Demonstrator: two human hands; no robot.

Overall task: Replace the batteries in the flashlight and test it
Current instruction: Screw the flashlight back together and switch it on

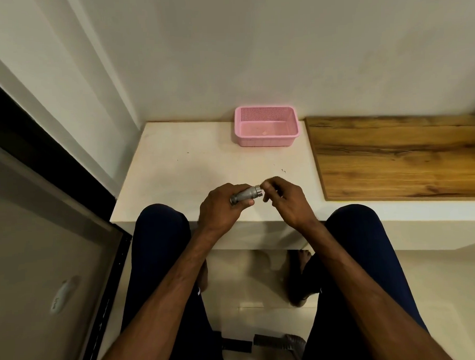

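A plain white wall backs a low cream table that adjoins a wood-grain top to its right; a dark-framed glass door stands at left, beside a glossy pale floor.

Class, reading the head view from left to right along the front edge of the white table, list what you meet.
The left hand → the small silver metal flashlight that it grips → the right hand → the brown wood-grain board.
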